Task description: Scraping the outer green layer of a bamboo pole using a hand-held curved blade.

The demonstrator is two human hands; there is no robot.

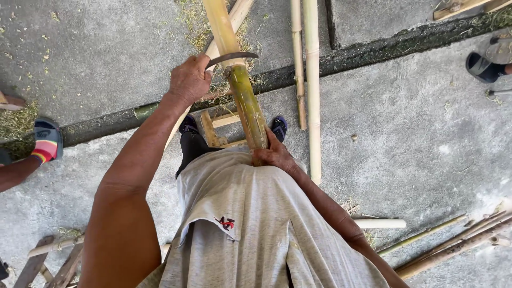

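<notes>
Concrete floor — left hand [189, 80] outstretched, grip fisted on curved blade [234, 56]; right hand [274, 154] clasps bamboo pole [248, 101].

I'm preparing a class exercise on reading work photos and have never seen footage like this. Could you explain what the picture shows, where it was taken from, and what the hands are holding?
The single picture comes from a camera worn on a person's head, looking down over their grey shirt. The left hand grips a curved blade laid across a thick bamboo pole. The right hand holds that pole's near end against the body. The pole rests over a small wooden stand. On the concrete floor lie thinner bamboo poles and loose shavings. Other people's feet in sandals show at the edges.
</notes>
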